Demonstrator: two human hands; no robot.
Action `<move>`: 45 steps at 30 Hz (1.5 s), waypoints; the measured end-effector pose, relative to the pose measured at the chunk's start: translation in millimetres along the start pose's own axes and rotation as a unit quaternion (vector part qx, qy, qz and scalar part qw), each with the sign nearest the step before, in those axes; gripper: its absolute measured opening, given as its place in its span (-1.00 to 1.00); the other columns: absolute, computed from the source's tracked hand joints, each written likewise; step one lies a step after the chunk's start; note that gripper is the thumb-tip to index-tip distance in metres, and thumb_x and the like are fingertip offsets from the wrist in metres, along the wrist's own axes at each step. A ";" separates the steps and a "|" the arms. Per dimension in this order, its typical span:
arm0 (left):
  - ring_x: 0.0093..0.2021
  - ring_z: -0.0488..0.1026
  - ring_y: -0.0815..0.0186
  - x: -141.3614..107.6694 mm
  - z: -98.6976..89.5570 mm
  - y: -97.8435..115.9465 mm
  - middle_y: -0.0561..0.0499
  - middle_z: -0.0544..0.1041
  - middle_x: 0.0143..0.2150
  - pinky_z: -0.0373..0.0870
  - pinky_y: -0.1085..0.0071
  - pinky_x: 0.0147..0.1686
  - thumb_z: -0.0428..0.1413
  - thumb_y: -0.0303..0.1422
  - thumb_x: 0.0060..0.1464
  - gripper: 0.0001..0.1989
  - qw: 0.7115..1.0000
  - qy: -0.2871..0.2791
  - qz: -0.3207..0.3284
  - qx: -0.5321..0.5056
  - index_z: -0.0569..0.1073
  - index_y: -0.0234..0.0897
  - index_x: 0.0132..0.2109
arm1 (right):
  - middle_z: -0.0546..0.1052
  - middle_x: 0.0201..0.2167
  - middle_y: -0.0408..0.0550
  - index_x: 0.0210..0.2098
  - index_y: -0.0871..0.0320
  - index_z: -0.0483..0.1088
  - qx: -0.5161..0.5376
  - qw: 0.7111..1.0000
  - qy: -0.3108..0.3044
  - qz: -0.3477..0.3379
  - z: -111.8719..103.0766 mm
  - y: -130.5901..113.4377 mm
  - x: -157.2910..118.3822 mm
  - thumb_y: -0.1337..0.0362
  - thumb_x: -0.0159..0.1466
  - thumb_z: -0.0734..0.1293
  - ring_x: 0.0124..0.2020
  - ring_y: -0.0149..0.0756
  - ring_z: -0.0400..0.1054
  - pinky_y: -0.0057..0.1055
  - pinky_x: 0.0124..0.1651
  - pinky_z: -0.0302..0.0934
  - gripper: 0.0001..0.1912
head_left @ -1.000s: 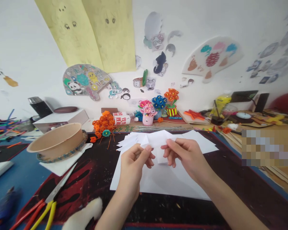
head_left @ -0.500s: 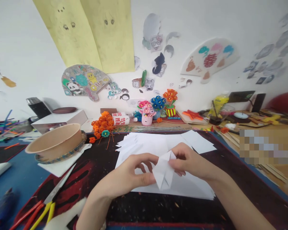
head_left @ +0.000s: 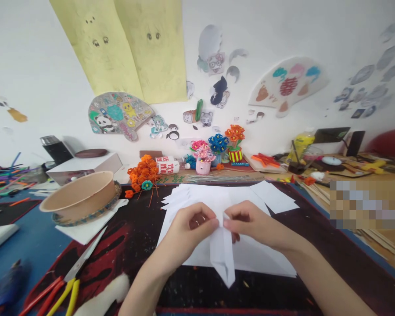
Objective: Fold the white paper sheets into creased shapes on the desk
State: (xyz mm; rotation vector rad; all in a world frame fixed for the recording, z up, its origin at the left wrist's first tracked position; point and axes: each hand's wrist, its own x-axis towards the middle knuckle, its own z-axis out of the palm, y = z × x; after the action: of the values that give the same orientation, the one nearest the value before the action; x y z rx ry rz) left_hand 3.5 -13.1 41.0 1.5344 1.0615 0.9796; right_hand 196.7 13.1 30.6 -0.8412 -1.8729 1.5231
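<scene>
A folded white paper (head_left: 222,252) hangs between my hands, its pointed end turned down toward me. My left hand (head_left: 195,226) pinches its upper left edge between thumb and fingers. On the other side, my right hand (head_left: 250,221) pinches the upper right edge, thumb and fingertips almost touching those of the left. Below and behind lies a spread stack of white paper sheets (head_left: 191,193) on a dark mat (head_left: 191,294). The folds at the top of the held paper are partly covered by my fingers.
Scissors (head_left: 70,274) with red and yellow handles lie left, near a round tan bowl (head_left: 77,193). Orange beaded flowers (head_left: 143,171) rest behind the stack. Small flower pots (head_left: 203,166) stand by the wall. Wooden sticks (head_left: 375,239) and tools lie at right.
The folded paper has turned from a compact, tilted shape to a long one pointing down. Both hands have shifted their grip to its top edges, and the fingertips have come closer together.
</scene>
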 end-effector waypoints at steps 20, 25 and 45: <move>-0.34 0.48 0.36 -3.7 0.8 -3.6 0.08 0.49 -0.32 0.38 0.45 -0.31 0.08 -0.44 0.16 -0.87 0.953 0.197 0.207 0.102 0.37 -0.16 -0.14 | 0.40 -0.51 -0.23 -0.33 0.10 0.44 0.154 0.956 0.231 -0.093 7.9 5.2 4.8 0.21 0.16 0.44 -0.55 -0.43 0.29 -0.46 -0.46 0.19 -0.86; -0.28 0.49 0.31 -8.6 -6.4 -0.5 0.01 0.56 -0.24 0.36 0.43 -0.24 0.01 -0.56 0.15 -0.72 0.880 0.205 0.305 0.300 0.45 -0.16 -0.05 | 0.52 -0.32 -0.09 -0.30 0.07 0.56 0.111 0.957 0.242 -0.115 3.0 5.1 0.8 0.19 0.19 0.43 -0.46 -0.40 0.32 -0.44 -0.42 0.27 -0.88; -0.30 0.47 0.32 -6.6 -6.3 0.2 0.00 0.52 -0.31 0.43 0.41 -0.32 0.23 -0.60 0.02 -0.75 0.809 0.237 0.455 0.289 0.53 -0.23 -0.16 | 0.49 -0.23 -0.11 -0.16 -0.12 0.57 -0.155 0.882 0.299 -0.331 1.8 -0.4 -6.1 0.37 0.21 0.43 -0.18 -0.26 0.40 -0.36 -0.18 0.30 -0.74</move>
State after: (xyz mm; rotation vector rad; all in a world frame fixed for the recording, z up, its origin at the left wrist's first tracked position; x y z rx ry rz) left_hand -4.3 -17.7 41.8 2.4948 0.9866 1.8915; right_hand 199.2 7.2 30.4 -0.6035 -1.6770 0.4742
